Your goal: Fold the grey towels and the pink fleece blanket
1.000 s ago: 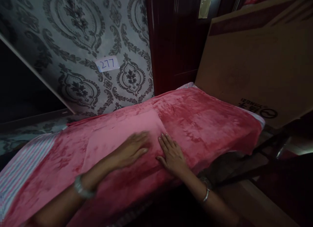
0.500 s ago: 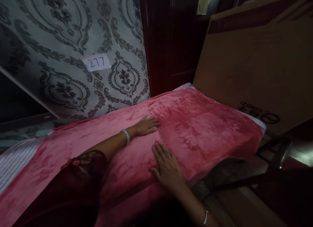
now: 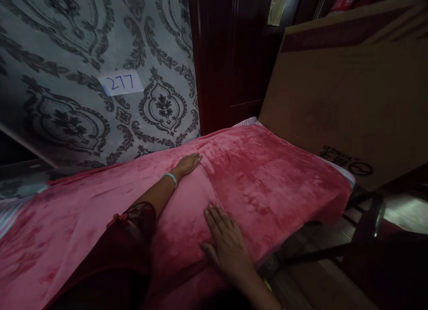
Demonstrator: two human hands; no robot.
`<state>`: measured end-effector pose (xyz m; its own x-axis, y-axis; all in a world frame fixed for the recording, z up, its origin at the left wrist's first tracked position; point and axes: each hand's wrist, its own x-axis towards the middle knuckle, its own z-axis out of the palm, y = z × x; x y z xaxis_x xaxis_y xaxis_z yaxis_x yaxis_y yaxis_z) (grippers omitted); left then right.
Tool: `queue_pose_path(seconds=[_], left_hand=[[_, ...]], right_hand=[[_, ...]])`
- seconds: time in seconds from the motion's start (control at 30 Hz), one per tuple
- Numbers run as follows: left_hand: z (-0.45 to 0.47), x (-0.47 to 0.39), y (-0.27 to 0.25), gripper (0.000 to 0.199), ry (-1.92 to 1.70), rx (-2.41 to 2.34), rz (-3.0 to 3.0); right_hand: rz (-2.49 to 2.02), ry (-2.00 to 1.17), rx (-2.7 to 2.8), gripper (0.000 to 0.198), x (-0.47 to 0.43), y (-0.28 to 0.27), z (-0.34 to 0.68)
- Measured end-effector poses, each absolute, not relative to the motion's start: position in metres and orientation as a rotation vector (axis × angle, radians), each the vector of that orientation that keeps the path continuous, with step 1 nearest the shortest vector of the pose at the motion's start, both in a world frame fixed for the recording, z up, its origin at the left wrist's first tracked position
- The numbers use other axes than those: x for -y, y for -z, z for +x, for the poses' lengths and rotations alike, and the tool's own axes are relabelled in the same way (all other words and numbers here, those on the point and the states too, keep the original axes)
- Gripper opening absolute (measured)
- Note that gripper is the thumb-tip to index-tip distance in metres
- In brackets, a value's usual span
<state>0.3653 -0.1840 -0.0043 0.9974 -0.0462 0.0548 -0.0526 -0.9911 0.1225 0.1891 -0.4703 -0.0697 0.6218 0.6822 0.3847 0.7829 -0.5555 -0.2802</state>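
A pink plush blanket (image 3: 261,176) with darker red patches is spread over a long, low surface. My left hand (image 3: 188,164), with a pale bangle at its wrist, lies on the blanket toward the wall side, fingers stretched out. Nearer to me, my right hand (image 3: 227,241) rests flat on the blanket, its fingers extended and thumb apart. Between the hands, a smooth lighter strip meets the redder pile along a slanting line with a small ridge. Neither hand grips anything.
Patterned wallpaper (image 3: 83,56) with a paper label (image 3: 121,82) reading 277 borders the far side. A large cardboard box (image 3: 334,83) leans by the dark red door (image 3: 230,56). A dark metal frame (image 3: 364,230) stands at the right. Striped cloth (image 3: 13,212) shows at the left.
My left hand has slid away toward the wall, and a ridge now shows in the blanket beside it. My right hand stays nearly in place, flat on the blanket. The view has shifted slightly.
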Motion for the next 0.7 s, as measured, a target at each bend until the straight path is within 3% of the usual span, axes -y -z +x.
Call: queue_pose_path(seconds=[0.3, 0.53, 0.7], left_hand=[[0.336, 0.209, -0.049, 0.058, -0.248, -0.099, 3.056], [0.226, 0.253, -0.051, 0.070, -0.063, 0.751, 2.805], [0.183, 0.257, -0.028, 0.072, 0.139, 0.876, 2.792]], right_hand=[[-2.417, 0.340, 1.183, 0.067, 0.470, 0.061, 0.192], [-2.358, 0.394, 1.190, 0.066, 0.470, 0.062, 0.192], [-2.368, 0.379, 1.179, 0.063, 0.471, 0.060, 0.191]])
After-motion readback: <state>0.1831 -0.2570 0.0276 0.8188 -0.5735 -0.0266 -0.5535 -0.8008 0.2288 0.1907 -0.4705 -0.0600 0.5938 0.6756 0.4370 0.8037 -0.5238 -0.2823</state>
